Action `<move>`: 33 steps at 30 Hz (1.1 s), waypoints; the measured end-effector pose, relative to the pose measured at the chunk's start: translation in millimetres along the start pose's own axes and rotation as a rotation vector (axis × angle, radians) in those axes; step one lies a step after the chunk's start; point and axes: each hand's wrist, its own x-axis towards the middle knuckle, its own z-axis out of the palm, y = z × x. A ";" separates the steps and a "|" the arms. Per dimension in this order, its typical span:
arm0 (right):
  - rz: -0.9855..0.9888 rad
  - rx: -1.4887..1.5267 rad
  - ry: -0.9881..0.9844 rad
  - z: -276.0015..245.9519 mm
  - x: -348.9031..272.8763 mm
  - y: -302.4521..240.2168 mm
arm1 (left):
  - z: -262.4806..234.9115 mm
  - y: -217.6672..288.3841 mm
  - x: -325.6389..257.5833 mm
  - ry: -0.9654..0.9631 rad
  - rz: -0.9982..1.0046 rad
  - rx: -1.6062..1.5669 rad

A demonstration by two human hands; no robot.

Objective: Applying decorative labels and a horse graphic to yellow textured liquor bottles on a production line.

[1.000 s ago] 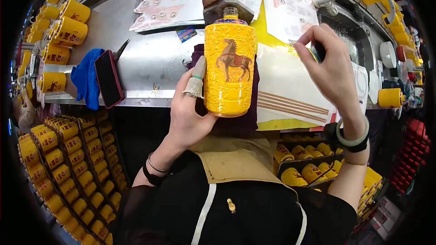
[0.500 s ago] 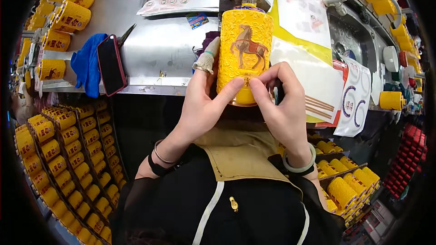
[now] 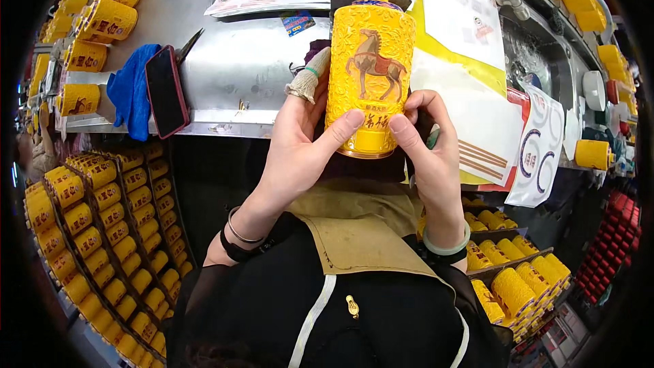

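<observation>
Upright in front of me is a yellow embossed bottle (image 3: 376, 71) with a clear glass neck, a blue patterned shoulder and a brown horse with a red saddle on its front. Dark lettering shows below the horse. My left hand (image 3: 296, 140) is wrapped round the bottle's left side, its thumb on the lower front. Off-white fabric covers (image 3: 306, 84) sit on some of its fingers. At the lower right side, my right hand (image 3: 436, 153) grips the bottle with its thumb on the front and its fingers bent. Something small and greenish shows partly behind that hand.
A phone (image 3: 167, 92) and a blue cloth (image 3: 129, 88) lie on the metal bench to the left, beside yellow containers (image 3: 109, 20). Sticker sheets (image 3: 470, 27) and brown strips (image 3: 480, 158) lie right, before a sink (image 3: 538, 54). Racks of yellow bottles (image 3: 112, 232) stand below.
My right thumb has slid from the middle of the lower front to its right edge, uncovering the lettering under the horse. The bottle has turned slightly and moved a little closer.
</observation>
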 end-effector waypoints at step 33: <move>0.020 -0.030 0.002 -0.8 -0.1 0.5 | 2.3 -3.5 -5.0 -0.011 0.018 -0.039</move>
